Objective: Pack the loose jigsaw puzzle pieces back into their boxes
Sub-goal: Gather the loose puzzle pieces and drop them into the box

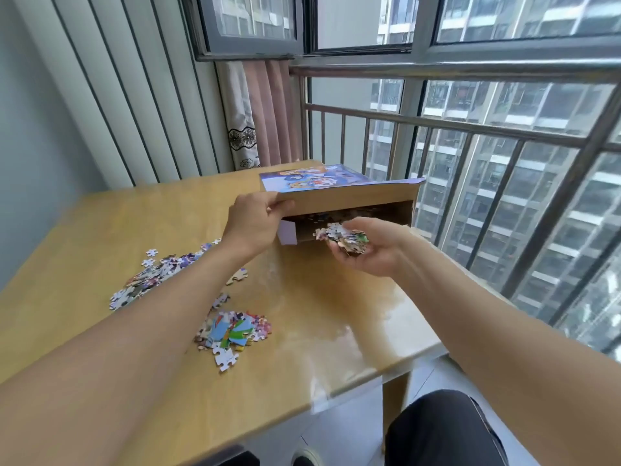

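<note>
Cardboard, thin and brown inside with a blue cartoon print on top: the puzzle box (339, 193) lies on its side at the far edge of the desk (100, 230), near the balcony railing (470, 129), its open end facing the person. It looks light and a little floppy, so it is best taken at a flap or edge; the left hand (255, 216) does this, its grip pinching the upper flap and lifting it to keep the mouth wide.

Two loose heaps of pieces (232, 331) lie on the desk nearer the person, flat, stiff, glossy card, nearly weightless and prone to slide and spill. They probably scoop better than they pinch.

The right hand (366, 250) is cupped palm up, its grip curled under a handful of pieces (342, 237) just at the box's mouth.
</note>
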The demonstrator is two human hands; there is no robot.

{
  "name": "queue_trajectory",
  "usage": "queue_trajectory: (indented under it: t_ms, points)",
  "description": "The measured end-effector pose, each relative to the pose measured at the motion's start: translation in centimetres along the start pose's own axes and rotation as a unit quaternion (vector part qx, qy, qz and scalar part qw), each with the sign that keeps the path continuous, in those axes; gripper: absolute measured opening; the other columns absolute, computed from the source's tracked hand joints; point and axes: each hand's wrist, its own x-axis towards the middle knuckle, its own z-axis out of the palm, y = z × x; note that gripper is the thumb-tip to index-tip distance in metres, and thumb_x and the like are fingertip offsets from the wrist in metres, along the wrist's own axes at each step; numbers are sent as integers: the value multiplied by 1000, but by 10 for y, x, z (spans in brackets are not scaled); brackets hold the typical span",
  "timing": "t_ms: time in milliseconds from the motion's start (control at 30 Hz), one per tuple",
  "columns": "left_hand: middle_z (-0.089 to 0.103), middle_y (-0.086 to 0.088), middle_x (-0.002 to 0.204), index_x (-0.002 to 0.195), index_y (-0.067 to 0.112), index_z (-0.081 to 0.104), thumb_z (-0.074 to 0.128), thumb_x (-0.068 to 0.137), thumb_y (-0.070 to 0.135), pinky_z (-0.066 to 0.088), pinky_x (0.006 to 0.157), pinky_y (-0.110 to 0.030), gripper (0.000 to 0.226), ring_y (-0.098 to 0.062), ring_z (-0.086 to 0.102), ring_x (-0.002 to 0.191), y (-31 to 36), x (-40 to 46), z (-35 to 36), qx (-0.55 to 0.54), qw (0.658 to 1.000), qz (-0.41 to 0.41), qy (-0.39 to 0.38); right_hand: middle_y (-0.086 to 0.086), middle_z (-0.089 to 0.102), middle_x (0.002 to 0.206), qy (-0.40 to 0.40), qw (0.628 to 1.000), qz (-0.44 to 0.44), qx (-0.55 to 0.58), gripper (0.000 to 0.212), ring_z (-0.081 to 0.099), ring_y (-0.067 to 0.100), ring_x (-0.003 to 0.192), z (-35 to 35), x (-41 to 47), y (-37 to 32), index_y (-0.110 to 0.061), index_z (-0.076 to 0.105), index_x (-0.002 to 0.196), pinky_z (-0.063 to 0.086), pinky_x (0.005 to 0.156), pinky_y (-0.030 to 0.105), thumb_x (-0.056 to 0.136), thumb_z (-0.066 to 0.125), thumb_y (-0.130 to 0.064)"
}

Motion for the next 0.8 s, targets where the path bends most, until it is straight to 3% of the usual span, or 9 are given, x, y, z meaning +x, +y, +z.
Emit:
queue_trajectory:
  t_ms: [67,200,367,533,633,733,800]
  points:
    - [72,-2,85,112,24,76,63,96,33,38,68,-28,23,-25,62,85,5,4,-4,3,1000,3,4,23,60,116,4,1000,-9,7,17,62,31,112,8,2,-10,1,51,112,58,73,36,98,58,-4]
    - [66,6,78,114,28,75,62,96,35,33,67,-26,23,-19,56,78,11,8,-8,1,1000,1,14,18,61,112,14,999,-45,26,15,61,31,95,24,8,-21,-2,56,114,57,73,40,101,56,-10]
    - [73,7,89,113,32,75,61,96,36,37,70,-25,22,-18,60,84,15,14,-14,-10,1000,3,5,21,62,121,27,982,-92,165,38,64,42,103,47,17,-29,-8,52,127,52,91,62,98,38,-27]
    - [72,7,83,106,30,77,61,96,37,39,68,-26,20,-20,62,83,23,19,-16,-24,1000,8,8,17,69,114,-6,965,-106,239,47,68,40,100,58,21,-28,-13,58,123,53,92,58,92,49,-47]
    - [71,4,79,101,25,77,60,96,39,43,67,-30,23,-21,61,79,19,20,-17,-10,1000,14,2,20,68,120,-30,964,-124,233,42,67,40,106,50,21,-26,-9,56,127,51,98,55,94,46,-32]
    - [62,-5,67,84,9,68,60,96,42,39,61,-31,36,-26,52,69,14,19,-13,20,1000,22,3,35,54,132,-6,987,-153,38,24,54,51,121,37,19,-24,5,55,102,43,111,52,85,37,7]
    - [65,-6,69,86,8,69,59,95,45,43,63,-33,39,-28,55,71,11,17,-10,19,999,26,5,40,49,123,56,971,-179,-150,20,49,52,117,31,25,-22,10,50,97,35,115,53,91,32,14]
